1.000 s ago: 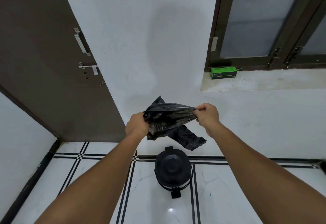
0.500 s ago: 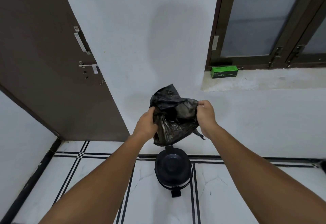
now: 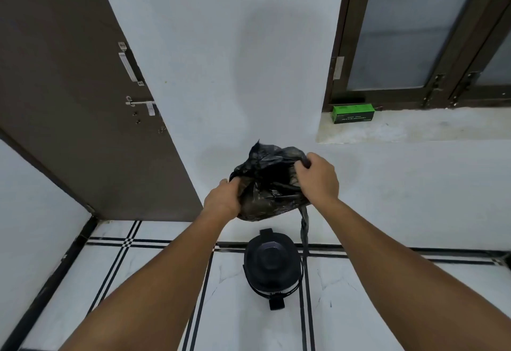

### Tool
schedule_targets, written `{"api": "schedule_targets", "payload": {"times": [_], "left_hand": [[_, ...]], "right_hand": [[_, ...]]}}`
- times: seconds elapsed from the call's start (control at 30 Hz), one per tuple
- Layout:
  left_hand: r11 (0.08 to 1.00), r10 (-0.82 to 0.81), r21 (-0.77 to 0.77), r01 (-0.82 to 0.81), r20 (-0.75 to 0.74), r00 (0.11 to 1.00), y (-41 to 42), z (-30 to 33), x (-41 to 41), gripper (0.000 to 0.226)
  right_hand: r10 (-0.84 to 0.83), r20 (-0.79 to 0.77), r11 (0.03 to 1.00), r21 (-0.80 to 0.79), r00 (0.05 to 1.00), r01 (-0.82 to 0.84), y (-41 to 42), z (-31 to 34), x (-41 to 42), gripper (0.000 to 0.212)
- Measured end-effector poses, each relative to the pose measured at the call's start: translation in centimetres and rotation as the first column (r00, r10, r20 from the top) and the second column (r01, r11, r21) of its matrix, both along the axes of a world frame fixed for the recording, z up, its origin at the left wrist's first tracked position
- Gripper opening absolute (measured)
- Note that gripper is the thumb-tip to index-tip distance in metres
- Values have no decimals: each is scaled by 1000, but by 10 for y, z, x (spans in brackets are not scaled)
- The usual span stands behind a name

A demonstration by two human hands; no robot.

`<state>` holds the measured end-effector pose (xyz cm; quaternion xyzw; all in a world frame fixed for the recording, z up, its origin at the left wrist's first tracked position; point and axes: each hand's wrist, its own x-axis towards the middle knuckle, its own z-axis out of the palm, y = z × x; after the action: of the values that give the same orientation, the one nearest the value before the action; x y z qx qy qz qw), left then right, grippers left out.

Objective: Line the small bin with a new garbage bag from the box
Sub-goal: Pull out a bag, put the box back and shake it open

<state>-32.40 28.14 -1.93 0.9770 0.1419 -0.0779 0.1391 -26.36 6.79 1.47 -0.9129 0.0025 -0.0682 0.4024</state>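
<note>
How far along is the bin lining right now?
Done: a bag is out of the green box on the sill. In hand: left hand and right hand grip the crumpled bag above the bin. Left: open it and fit it into the bin, whose lid looks closed.

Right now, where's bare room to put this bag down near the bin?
Bare floor tile lies right of the small bin, and more between it and the door. The window ledge is bare right of the green box. Both hands, left and right, crowd the garbage bag.
</note>
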Motion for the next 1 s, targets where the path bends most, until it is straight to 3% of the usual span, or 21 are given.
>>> {"api": "schedule_targets", "payload": {"times": [0.13,0.2,0.3,0.4,0.5,0.6,0.7,0.77,0.87,1.0], "left_hand": [[982,186,-8,-186,-54,981,15,-3,-7,28],[959,277,-48,-280,-56,959,16,-2,-11,30],[934,343,-103,-343,-17,939,13,-1,-11,36],[904,398,-175,-391,6,917,4,4,-4,40],[891,418,-202,-407,15,908,0,10,0,41],[882,434,-213,-420,23,901,1,11,2,29],[860,466,-248,-446,26,884,3,11,2,19],[854,474,-270,-445,51,879,6,11,1,20],[866,479,-216,-452,94,873,11,6,-5,27],[921,388,-45,-386,121,914,8,-6,-13,30]], "right_hand": [[-138,-72,961,233,988,151,-14,-3,7,30],[-152,-159,902,381,976,202,-20,-4,7,19],[-36,-272,788,584,962,195,-15,-2,0,22],[93,-285,767,632,954,114,-7,3,-4,20],[296,-181,899,385,938,-210,-5,0,-8,55],[395,-266,914,14,880,-406,-5,0,-8,66],[400,-297,808,-332,867,-487,-4,-3,-6,54],[342,-241,778,-470,908,-417,-6,-10,-3,35],[186,-183,899,-365,965,-243,-18,-28,4,34],[131,-259,982,-97,957,-161,-22,-52,11,41]]}}
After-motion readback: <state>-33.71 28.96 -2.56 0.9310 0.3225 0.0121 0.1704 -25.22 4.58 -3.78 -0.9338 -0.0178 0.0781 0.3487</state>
